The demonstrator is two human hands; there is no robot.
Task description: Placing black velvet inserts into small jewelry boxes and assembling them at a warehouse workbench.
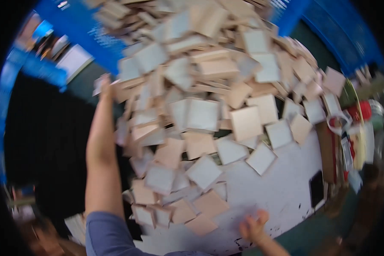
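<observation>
A large heap of square, flat pieces (202,114), some pale grey-white and some pinkish-tan, covers most of the white tabletop (269,187). Stretched out to the far left, my left hand (105,87) reaches the heap's left edge. Its fingers are closed on a small pale square piece (98,85), blurred by motion. Low on the right, over the bare tabletop near its front edge, my right hand (254,226) has loosely bent fingers, somewhat apart, with nothing visible in them. The nearest pieces to it are pinkish squares (202,225) to its left.
Blue panels (87,30) stand behind the heap. A black phone (316,189) lies at the right table edge. Beside it are a cardboard box (327,149), a white ring (339,123) and a red item (360,111). A black area (47,141) lies left of my arm.
</observation>
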